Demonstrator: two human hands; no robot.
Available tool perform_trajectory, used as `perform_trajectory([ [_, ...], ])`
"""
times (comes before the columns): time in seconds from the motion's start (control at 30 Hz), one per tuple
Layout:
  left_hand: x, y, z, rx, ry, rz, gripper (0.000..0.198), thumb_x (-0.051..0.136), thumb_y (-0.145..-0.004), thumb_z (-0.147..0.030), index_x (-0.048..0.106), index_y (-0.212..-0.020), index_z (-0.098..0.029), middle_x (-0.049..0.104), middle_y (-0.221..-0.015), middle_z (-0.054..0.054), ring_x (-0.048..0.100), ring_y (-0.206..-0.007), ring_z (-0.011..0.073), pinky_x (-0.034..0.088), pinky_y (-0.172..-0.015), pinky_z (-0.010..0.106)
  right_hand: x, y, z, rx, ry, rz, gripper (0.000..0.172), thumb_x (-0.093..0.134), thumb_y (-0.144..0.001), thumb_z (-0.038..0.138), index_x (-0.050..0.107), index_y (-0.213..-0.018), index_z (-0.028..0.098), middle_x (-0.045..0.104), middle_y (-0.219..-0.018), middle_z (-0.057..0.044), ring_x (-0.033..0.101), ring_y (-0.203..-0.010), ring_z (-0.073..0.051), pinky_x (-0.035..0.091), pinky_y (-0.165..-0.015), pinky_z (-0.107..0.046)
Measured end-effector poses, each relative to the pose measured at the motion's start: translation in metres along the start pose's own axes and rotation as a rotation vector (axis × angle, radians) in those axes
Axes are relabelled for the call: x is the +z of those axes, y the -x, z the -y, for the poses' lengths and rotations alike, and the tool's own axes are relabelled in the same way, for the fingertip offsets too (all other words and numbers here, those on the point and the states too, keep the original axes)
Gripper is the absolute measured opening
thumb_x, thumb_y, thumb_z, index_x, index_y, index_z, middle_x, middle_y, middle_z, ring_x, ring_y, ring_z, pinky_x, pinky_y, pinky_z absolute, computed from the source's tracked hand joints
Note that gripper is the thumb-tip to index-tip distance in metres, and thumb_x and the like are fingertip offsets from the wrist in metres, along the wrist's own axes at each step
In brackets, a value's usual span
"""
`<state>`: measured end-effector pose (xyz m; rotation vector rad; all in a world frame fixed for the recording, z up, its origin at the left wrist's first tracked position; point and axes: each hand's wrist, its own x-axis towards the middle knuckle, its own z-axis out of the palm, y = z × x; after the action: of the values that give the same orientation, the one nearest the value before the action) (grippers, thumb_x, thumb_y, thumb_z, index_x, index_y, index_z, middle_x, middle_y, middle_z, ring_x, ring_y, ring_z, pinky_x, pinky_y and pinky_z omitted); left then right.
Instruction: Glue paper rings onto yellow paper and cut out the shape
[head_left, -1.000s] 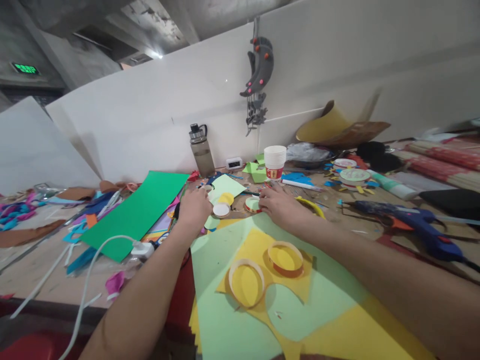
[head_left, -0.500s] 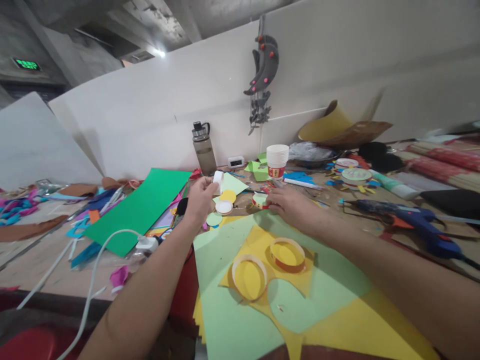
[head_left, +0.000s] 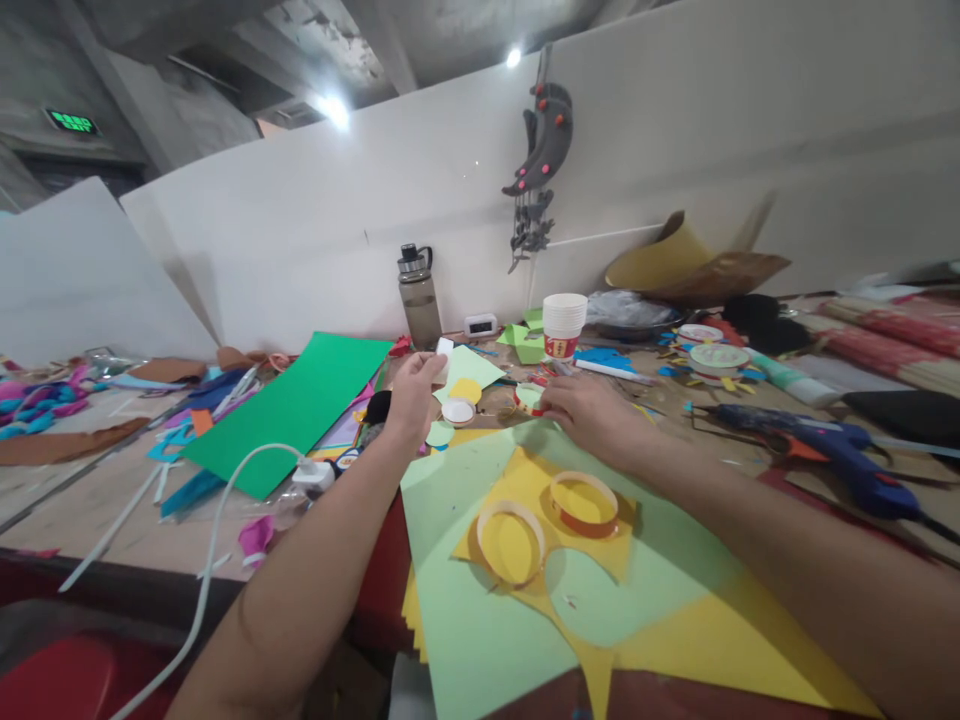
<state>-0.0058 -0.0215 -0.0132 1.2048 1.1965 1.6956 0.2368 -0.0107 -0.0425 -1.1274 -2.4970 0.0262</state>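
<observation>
My left hand (head_left: 414, 398) is closed in a pinch on a small white paper ring (head_left: 445, 348), seen nearly edge-on above the table. My right hand (head_left: 589, 410) reaches in from the right, fingers curled at the edge of a red-and-white paper ring (head_left: 528, 400) with light green in it; the fingertips are partly hidden. Between the hands lie a white ring (head_left: 458, 411), a yellow paper disc (head_left: 466, 391) and a light green disc (head_left: 439, 433). Nearer me, two cup rings, one on the left (head_left: 511, 543) and one on the right (head_left: 584, 503), rest on yellow paper (head_left: 517, 480).
A stack of paper cups (head_left: 564, 325) and a water bottle (head_left: 419, 300) stand at the back. A blue glue gun (head_left: 832, 440) lies on the right. Left are a green sheet (head_left: 292, 410) and a white cable (head_left: 214, 560) with its plug (head_left: 313, 475).
The view has shifted slightly, so things sit a little further right. The white ring in my left hand has turned and shows narrower. My right hand stays at the red-and-white ring.
</observation>
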Motion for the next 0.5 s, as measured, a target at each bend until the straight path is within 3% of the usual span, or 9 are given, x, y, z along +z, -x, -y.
perform_trajectory([
  [0.23,0.000,0.000,-0.002,0.002,0.065,-0.050,0.023,0.070,-0.068,-0.036,0.057,-0.076,-0.019,0.058,-0.074,-0.002,0.053,-0.070,0.0113,0.042,-0.063,0.023,-0.003,0.001,0.010,-0.008,-0.104,-0.016,0.018,0.051,-0.090,0.020,0.069,-0.088,0.019,0.071,-0.096,-0.009,0.063,-0.089,-0.022,0.047,-0.075,-0.031],
  [0.5,0.002,-0.003,0.007,0.048,0.068,-0.079,0.019,0.071,-0.068,-0.030,0.059,-0.075,-0.017,0.057,-0.070,-0.002,0.050,-0.064,0.0097,0.038,-0.060,0.022,-0.003,-0.012,0.064,-0.226,-0.274,0.106,0.013,0.061,-0.086,0.016,0.073,-0.088,0.019,0.072,-0.094,-0.008,0.063,-0.095,-0.022,0.046,-0.084,-0.033],
])
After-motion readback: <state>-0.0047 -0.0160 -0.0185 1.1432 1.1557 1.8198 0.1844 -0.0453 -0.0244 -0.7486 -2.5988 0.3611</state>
